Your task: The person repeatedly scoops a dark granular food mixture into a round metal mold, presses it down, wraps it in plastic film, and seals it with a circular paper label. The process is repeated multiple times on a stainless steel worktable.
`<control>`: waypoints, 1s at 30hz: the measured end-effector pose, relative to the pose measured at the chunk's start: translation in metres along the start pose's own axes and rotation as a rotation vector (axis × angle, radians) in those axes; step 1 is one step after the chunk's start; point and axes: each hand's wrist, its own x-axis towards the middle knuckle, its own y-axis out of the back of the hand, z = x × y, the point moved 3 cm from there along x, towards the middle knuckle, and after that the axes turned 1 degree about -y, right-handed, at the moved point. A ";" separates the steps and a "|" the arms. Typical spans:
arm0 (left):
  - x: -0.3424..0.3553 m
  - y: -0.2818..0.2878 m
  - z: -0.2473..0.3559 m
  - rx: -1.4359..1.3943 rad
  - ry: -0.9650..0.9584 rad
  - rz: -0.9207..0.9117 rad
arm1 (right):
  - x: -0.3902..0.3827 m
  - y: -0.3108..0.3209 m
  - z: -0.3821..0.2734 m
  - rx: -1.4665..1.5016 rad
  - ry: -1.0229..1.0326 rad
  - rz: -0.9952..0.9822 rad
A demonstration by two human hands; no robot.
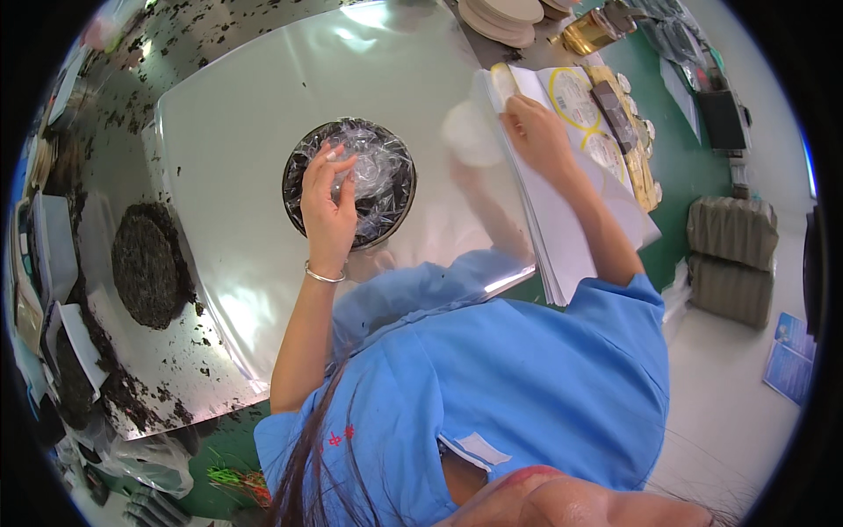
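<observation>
1. Film-covered dark disc (384, 206): landmark, lying on the shiny metal sheet (233, 123).
2. Left hand (329, 202): over the disc's left half, fingers parted and loosely bent.
3. Right hand (540, 136): right of the disc, at the label sheets (572, 98); blur leaves unclear whether it pinches one.
4. Dark crumbly round cake (147, 265): left of the disc.

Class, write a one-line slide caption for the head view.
Left hand at crumpled clear film, right hand at a stack of label sheets.
</observation>
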 end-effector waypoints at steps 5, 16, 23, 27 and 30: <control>-0.003 0.002 0.000 0.000 0.007 0.041 | -0.028 0.058 -0.141 0.259 0.376 0.470; -0.009 -0.002 -0.011 -0.386 0.193 0.116 | -0.037 -0.048 -0.174 0.707 0.395 -0.068; -0.007 -0.001 -0.008 -0.452 0.194 0.084 | 0.002 -0.069 -0.189 0.916 0.323 -0.102; -0.004 0.029 -0.020 -0.412 0.083 0.068 | 0.004 -0.106 -0.187 0.763 0.360 -0.066; -0.017 0.020 -0.037 -0.063 0.034 0.218 | -0.006 -0.106 -0.217 0.293 0.431 0.020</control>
